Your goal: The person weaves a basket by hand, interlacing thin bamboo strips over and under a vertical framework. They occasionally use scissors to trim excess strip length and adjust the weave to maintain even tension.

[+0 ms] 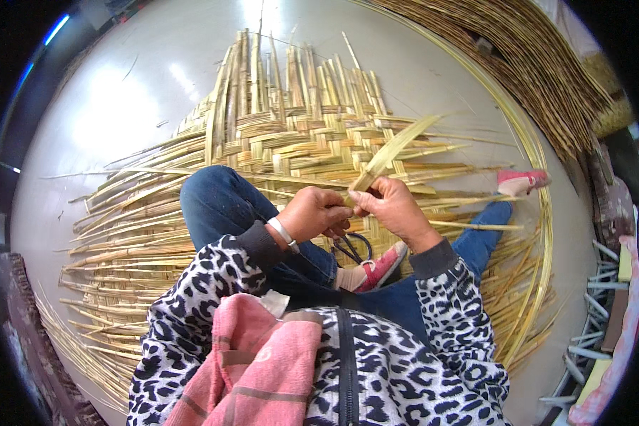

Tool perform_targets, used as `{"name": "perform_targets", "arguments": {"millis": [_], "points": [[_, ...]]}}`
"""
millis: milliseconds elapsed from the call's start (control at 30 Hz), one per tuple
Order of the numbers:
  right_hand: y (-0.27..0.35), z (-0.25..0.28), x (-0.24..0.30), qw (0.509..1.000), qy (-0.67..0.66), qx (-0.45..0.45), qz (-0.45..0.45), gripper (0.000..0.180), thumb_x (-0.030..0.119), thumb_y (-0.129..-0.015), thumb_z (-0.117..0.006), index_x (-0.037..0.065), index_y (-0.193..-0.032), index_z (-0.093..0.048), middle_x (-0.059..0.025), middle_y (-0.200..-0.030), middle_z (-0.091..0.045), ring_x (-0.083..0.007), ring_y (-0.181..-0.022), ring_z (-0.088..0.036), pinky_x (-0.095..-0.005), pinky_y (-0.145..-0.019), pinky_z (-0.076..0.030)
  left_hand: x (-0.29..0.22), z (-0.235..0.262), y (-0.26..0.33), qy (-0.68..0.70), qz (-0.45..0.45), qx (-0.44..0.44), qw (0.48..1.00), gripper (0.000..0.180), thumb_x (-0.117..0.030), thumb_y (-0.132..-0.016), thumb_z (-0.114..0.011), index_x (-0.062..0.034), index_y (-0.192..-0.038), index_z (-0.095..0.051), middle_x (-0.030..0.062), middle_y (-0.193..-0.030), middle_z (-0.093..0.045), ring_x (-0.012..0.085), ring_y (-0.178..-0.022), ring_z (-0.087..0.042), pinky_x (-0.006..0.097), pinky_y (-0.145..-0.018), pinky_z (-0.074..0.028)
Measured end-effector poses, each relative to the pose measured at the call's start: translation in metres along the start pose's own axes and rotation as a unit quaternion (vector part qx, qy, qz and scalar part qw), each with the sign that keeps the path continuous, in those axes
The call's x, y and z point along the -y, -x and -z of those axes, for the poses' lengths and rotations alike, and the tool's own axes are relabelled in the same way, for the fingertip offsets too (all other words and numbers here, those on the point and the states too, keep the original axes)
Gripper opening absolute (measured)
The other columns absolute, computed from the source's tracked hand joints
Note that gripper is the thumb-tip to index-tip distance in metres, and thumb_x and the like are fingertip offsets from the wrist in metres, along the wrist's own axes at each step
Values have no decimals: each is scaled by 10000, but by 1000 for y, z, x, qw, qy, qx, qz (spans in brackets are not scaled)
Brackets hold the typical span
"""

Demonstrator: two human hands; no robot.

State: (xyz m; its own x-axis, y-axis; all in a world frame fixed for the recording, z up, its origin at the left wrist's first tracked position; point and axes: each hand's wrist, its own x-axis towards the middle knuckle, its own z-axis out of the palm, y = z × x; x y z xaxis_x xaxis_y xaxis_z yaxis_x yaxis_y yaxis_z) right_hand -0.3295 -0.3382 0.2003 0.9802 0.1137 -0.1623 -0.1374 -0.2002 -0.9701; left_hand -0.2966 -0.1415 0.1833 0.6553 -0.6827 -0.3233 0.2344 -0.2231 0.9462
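A flat, pale yellow-green reed strip slants up and away from between my hands. My right hand pinches it near its lower end, thumb on top. Close beside it, my left hand has its fingers closed at the strip's lower end, and a pale bracelet circles the wrist. Beneath and around me spreads a large woven reed mat, plaited in the middle with loose ends fanning outward. Below my hands, by my shoe, lie the dark loops of what look like scissors handles.
My bent knee and outstretched leg rest on the mat. Long reeds curve along the right over a shiny grey floor. A big bundle of brown reeds lies at the far right. Metal-legged stools stand at the right edge.
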Motion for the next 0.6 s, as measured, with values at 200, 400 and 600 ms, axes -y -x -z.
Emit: {"name": "perform_targets", "arguments": {"millis": [200, 400, 600], "points": [[-35, -8, -1, 998, 53, 21, -29, 193, 180, -934, -664, -8, -958, -702, -25, -765, -696, -80, -681, -632, -258, -629, -519, 14, 29, -19, 49, -8, -6, 999, 233, -180, -971, -612, 43, -1000, -672, 98, -825, -713, 149, -730, -706, 272, -628, -589], [-99, -13, -12, 991, 136, -1, 8, 199, 179, -916, -677, -10, -973, -700, -79, -783, -699, -136, -680, -646, -286, -649, -521, 39, 82, -63, -3, -27, -38, 999, 222, -179, -953, -643, 30, -1015, -689, 73, -830, -709, 125, -732, -670, 264, -679, -550], [-184, -21, -32, 978, 199, 4, 57, 189, 145, -891, -669, -13, -991, -688, -163, -832, -684, -255, -726, -664, -346, -680, -517, 59, 188, -115, -348, -127, -261, 891, 199, -183, -930, -630, -22, -1007, -720, 146, -880, -726, 263, -754, -697, 362, -719, -553]]}}
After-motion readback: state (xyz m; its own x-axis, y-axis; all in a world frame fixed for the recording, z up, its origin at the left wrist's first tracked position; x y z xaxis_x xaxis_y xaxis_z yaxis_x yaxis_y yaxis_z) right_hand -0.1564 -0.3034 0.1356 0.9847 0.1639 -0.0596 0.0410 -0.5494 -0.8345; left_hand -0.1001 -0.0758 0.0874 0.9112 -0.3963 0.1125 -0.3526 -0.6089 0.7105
